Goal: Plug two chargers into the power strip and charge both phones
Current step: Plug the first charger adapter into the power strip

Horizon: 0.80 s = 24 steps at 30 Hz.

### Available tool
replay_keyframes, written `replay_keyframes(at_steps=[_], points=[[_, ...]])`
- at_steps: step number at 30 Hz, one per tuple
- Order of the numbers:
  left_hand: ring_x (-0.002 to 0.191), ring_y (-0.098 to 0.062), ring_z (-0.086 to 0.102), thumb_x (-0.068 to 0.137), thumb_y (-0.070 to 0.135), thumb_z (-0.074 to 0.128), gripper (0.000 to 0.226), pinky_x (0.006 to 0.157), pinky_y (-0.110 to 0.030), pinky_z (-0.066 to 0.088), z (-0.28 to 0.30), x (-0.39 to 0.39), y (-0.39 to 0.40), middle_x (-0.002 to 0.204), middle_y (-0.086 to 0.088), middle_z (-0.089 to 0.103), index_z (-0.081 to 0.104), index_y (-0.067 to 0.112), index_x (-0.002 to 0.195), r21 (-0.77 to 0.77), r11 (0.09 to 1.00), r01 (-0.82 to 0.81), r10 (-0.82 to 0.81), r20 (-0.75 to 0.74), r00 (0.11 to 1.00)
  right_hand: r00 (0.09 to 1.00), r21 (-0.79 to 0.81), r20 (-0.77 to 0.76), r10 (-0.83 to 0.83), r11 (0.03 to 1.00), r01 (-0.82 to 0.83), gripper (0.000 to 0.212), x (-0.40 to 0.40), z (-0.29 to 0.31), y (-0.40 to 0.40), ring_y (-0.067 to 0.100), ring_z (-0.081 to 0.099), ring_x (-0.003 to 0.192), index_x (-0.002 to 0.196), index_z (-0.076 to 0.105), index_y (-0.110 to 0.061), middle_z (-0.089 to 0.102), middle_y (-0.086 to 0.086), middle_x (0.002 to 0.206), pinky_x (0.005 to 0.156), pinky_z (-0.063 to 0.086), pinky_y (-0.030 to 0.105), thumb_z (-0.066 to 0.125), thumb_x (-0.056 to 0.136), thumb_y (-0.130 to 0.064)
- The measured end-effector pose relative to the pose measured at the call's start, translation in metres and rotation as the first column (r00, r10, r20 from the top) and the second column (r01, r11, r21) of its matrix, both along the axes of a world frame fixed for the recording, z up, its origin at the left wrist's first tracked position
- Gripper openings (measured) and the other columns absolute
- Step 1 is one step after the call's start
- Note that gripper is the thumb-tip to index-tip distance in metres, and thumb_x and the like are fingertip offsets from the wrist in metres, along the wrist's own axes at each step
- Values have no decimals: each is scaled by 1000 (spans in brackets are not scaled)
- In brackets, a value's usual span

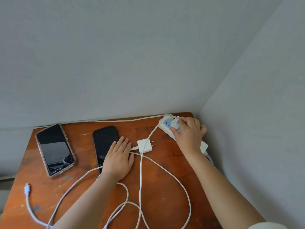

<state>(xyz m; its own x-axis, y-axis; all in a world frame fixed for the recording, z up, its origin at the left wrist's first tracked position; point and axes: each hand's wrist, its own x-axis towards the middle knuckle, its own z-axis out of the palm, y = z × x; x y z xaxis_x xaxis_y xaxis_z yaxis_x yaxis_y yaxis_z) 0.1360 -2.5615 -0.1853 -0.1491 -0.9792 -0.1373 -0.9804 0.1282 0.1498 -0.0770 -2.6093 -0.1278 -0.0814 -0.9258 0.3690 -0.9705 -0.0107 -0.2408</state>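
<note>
At back-right corner of the wooden table point(165, 171): white power strip point(166, 125) lies diagonally, right hand point(188, 134) on top of it. Right-hand fingers are curled round a white charger point(175, 123), holding it at the strip's blue socket face; can't tell whether its prongs are seated. Its cable point(140, 171) runs from the charger down toward the near table edge.

Second charger point(145, 146) lies flat and unplugged between the two hands, prongs pointing right toward the strip, just right of the left fingertips. Left hand point(118, 158) is flat, fingers straight, gripping nothing; it rests on the lower right part of the dark phone point(104, 142) and on a white cable point(165, 167) passing under it.

Second phone point(55, 149), in a brownish patterned case, lies face up at far left, well apart from both hands. A loose cable connector point(27, 190) sits near the left front edge, plugged into nothing.

Table: reddish-brown, scratched, worn paint marks, pushed into a corner of plain grey-white walls point(148, 55). The strip's own white cord point(115, 120) runs along the back edge.

Both phone screens are dark. Chargers and cables are all white; cables loop and cross over one another in front.
</note>
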Motion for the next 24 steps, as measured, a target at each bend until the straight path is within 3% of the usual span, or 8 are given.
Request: replay_keyframes(at_steps=[4, 8, 12, 15, 19, 22, 24], points=[[142, -14, -1, 96, 41, 19, 51, 107, -28, -14, 0, 1, -1, 154, 1, 13, 16, 19, 142, 5, 1000, 2, -2, -12, 1000, 985, 13, 158, -64, 998, 63, 28, -10, -5, 1, 41, 62, 89, 85, 72, 1, 70, 19, 91, 75, 42, 50, 83, 63, -13], [142, -14, 0, 96, 41, 21, 51, 107, -28, -14, 1, 0, -1, 154, 0, 15, 18, 19, 141, 4, 1000, 5, -5, -18, 1000, 973, 175, 206, -102, 982, 66, 31, -17, 1, -12, 33, 50, 108, 100, 69, -4, 64, 15, 108, 88, 33, 42, 72, 77, -24], [142, -13, 0, 96, 41, 20, 51, 107, -28, -13, 2, 0, 0, 154, 1, 15, 17, 20, 141, 4, 1000, 2, -2, -5, 1000, 960, 232, 262, -100, 972, 38, 34, -24, 12, -19, 30, 51, 106, 101, 65, -1, 64, 16, 110, 85, 43, 38, 70, 79, -26], [142, -13, 0, 96, 41, 20, 51, 107, -28, -14, 2, 0, 0, 154, 2, 15, 17, 20, 142, 3, 1000, -3, 3, -6, 1000, 954, 207, 295, -52, 978, -10, 42, -20, 17, -16, 30, 52, 108, 113, 57, -3, 63, 16, 113, 87, 46, 37, 73, 77, -18], [142, -13, 0, 96, 41, 19, 51, 107, -28, -14, 3, 0, 0, 154, 2, 13, 16, 20, 142, 11, 1000, -3, 3, 4, 1000, 978, 145, 193, 85, 983, -114, 38, -2, 14, -4, 36, 57, 101, 112, 58, 1, 64, 21, 106, 84, 48, 41, 70, 76, -4], [142, -13, -1, 96, 40, 20, 51, 108, -28, -13, 5, -1, 0, 154, 2, 13, 16, 20, 142, 20, 1000, -6, 6, -3, 1000, 989, 82, 52, 140, 986, -144, 42, 10, 11, 4, 36, 68, 77, 92, 65, 4, 71, 20, 82, 71, 56, 43, 84, 54, 3], [142, -13, -1, 96, 40, 20, 51, 110, -29, -12, 6, -1, 0, 154, 2, 13, 16, 20, 142, 23, 1000, -14, 14, -13, 1000, 993, 60, -15, 119, 991, -118, 47, 12, 14, 4, 29, 71, 70, 85, 68, 0, 73, 14, 75, 73, 57, 44, 89, 43, -1]])
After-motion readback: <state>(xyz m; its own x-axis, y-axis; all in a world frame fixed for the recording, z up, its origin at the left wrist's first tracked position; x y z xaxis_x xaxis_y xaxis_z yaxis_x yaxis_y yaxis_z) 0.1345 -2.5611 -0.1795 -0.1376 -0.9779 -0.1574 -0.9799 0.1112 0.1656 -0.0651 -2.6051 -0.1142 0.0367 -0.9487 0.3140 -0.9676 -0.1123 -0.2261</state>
